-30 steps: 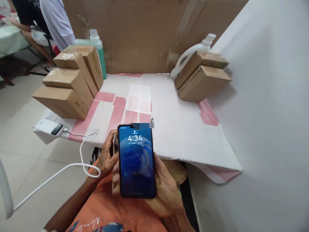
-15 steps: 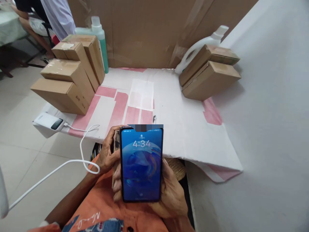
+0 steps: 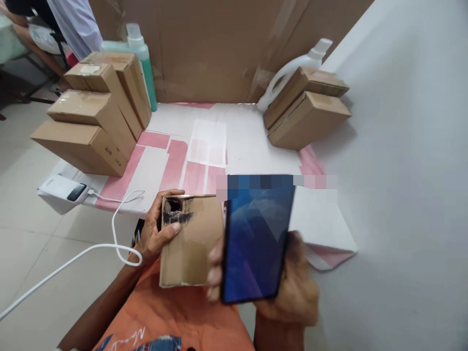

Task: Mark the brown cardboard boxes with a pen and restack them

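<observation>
My right hand point(image 3: 292, 287) grips a smartphone point(image 3: 256, 243) with a lit blue screen, tilted and held to the right over my lap; the hand is blurred by motion. My left hand point(image 3: 157, 231) holds a small brown cardboard box point(image 3: 188, 241) by its left edge, thumb across a black smear near the top corner. The box is just left of the phone, over my orange shirt.
A low table point(image 3: 256, 146) covered in white and pink paper lies ahead. Several cardboard boxes point(image 3: 91, 114) are stacked at its left, two more boxes point(image 3: 307, 114) at the right. A green bottle point(image 3: 141, 53), a white jug point(image 3: 288, 73), a power bank point(image 3: 64, 190) with white cable point(image 3: 120, 234).
My right hand has swung the phone to the right and tilted it, uncovering the cardboard box that was behind it. The left hand keeps hold of the box.
</observation>
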`<action>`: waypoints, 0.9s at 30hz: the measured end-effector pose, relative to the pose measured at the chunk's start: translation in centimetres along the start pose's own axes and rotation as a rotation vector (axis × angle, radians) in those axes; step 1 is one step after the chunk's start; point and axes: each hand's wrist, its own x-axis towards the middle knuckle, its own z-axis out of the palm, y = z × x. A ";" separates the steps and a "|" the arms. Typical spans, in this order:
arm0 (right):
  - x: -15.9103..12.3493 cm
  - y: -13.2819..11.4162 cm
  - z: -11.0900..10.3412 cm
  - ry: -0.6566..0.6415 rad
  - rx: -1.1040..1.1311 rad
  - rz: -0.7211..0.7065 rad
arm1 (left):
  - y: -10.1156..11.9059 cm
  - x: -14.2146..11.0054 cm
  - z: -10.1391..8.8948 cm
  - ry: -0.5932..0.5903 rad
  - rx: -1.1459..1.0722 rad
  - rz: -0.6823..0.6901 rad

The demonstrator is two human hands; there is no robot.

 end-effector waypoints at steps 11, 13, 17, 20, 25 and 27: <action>10.5 -5.4 -18.0 1.052 -0.831 -0.284 | 1.0 0.9 0.7 0.080 0.020 -0.026; 10.9 -5.5 -19.6 1.092 -0.937 -0.259 | 0.8 1.2 0.7 0.076 0.010 -0.024; 11.0 -5.9 -20.4 1.151 -1.193 -0.235 | 0.2 2.1 0.5 0.090 -0.011 -0.017; 11.0 -6.0 -20.4 1.153 -1.333 -0.203 | -0.3 2.6 0.3 0.076 -0.029 -0.004; 8.7 -5.2 -19.3 1.139 -1.486 -0.211 | -0.4 3.0 0.1 0.089 -0.056 0.002; 6.7 -3.9 -17.8 0.876 -1.453 -0.209 | -0.4 3.0 0.1 0.097 -0.064 0.013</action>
